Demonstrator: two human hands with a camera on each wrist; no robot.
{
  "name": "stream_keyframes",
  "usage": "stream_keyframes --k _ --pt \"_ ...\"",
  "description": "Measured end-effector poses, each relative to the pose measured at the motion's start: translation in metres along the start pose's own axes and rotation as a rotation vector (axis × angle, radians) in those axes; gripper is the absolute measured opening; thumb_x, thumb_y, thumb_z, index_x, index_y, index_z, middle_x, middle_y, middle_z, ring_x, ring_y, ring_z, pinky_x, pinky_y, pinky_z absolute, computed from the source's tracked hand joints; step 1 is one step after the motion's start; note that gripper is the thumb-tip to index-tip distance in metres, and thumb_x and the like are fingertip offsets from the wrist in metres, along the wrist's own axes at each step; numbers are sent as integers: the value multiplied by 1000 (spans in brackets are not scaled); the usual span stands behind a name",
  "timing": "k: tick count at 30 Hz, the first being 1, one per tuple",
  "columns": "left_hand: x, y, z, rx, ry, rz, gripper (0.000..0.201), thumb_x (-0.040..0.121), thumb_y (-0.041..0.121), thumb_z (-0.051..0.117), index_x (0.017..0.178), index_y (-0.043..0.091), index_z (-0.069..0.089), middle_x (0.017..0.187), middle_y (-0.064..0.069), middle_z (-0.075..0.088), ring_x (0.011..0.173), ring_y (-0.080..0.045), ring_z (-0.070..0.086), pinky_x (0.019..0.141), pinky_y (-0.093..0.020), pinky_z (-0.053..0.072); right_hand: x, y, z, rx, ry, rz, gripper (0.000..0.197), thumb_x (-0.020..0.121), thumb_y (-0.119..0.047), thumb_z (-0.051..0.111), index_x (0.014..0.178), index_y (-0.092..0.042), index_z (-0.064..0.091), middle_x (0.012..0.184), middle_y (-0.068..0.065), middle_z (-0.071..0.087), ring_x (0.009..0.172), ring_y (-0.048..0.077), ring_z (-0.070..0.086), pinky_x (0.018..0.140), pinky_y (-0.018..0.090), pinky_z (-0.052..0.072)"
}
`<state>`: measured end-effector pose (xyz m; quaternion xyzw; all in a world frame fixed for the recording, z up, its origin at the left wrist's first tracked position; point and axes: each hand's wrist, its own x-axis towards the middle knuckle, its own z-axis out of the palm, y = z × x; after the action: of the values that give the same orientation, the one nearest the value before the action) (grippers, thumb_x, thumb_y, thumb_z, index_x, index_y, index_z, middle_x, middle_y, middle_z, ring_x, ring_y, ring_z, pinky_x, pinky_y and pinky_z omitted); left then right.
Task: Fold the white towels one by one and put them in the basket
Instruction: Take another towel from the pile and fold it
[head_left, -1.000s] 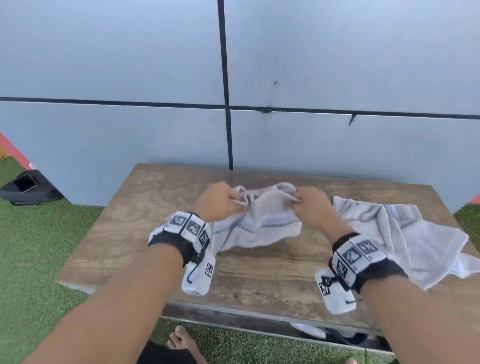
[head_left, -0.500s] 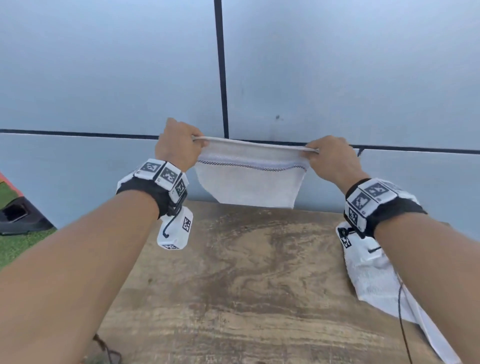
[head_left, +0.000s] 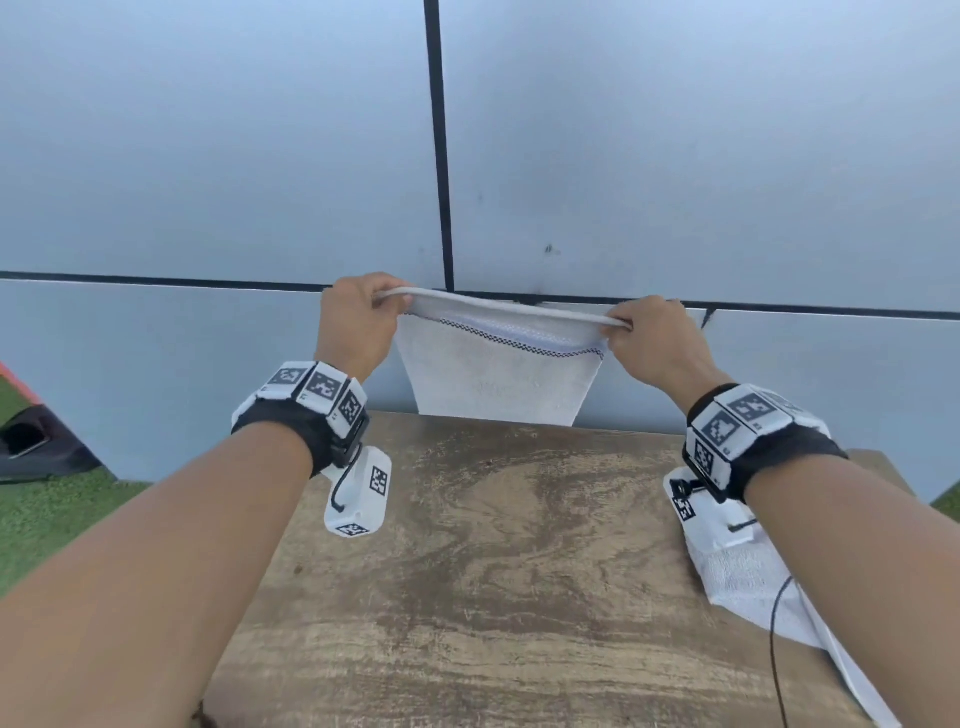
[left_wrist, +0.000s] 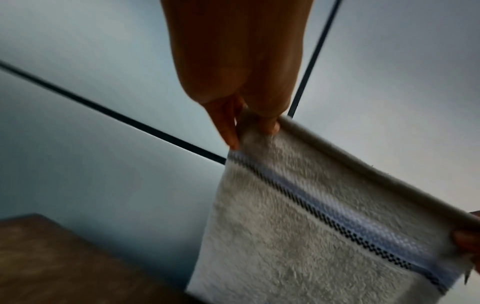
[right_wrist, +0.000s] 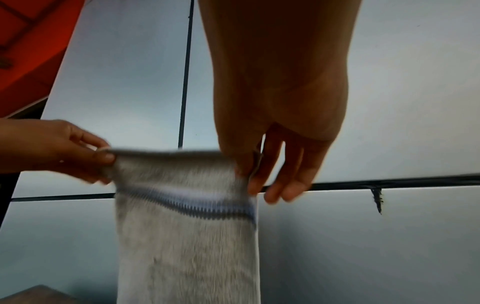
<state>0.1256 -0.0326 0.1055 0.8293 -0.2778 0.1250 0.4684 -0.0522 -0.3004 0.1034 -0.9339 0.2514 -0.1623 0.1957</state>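
Observation:
A white towel (head_left: 493, 382) with a dark stitched band hangs in the air above the far edge of the wooden table (head_left: 493, 571). My left hand (head_left: 358, 322) pinches its top left corner and my right hand (head_left: 649, 338) pinches its top right corner, with the top hem stretched between them. The left wrist view shows thumb and finger closed on the towel (left_wrist: 324, 226) corner. In the right wrist view the towel (right_wrist: 187, 236) hangs straight down from both hands. A second white towel (head_left: 763, 587) lies crumpled on the table's right side, under my right forearm. No basket is in view.
A pale blue panelled wall (head_left: 208, 156) with black seams stands right behind the table. Green artificial grass (head_left: 47, 519) lies to the left, with a black bag (head_left: 36, 441) on it by the wall. A black cable (head_left: 776, 649) hangs from my right wrist.
Both hands lifted the towel off the table and pulled it out flat by its top corners. Over the last half second it has held nearly still, its hem sagging slightly.

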Motion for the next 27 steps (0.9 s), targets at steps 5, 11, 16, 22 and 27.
stream_keyframes --k 5,11,16,22,27 --pt "-22 -21 -9 186 -143 -85 14 93 25 68 86 16 76 66 -10 67 50 -21 62 53 -31 51 -14 2 7 -130 -109 44 34 96 -33 59 64 -23 59 72 6 60 65 29 58 53 27 38" --pt "-21 -19 -15 -112 -102 -175 12 95 16 67 84 16 72 88 -21 71 68 -33 74 73 -45 63 -21 1 3 -85 66 0 35 97 -35 54 69 -17 61 76 7 62 72 34 60 61 34 48" --pt "-6 -9 -14 -231 5 -102 14 95 19 64 85 15 74 84 -11 73 81 -27 70 84 -34 58 -13 -3 -5 84 239 -32 24 95 -25 44 96 -23 68 82 5 69 78 33 62 66 39 54" --pt "4 -4 -5 -32 26 77 9 96 14 63 91 12 71 70 -3 60 55 -11 46 54 -22 38 0 11 0 170 337 -65 34 99 -34 39 124 -31 62 92 5 73 80 32 72 71 48 58" --pt "0 -36 12 49 -57 -21 23 91 -3 55 89 14 70 74 -6 62 59 -17 52 58 -26 43 1 25 15 93 233 -4 28 95 -24 43 106 -29 68 84 -1 70 78 28 63 65 35 52"
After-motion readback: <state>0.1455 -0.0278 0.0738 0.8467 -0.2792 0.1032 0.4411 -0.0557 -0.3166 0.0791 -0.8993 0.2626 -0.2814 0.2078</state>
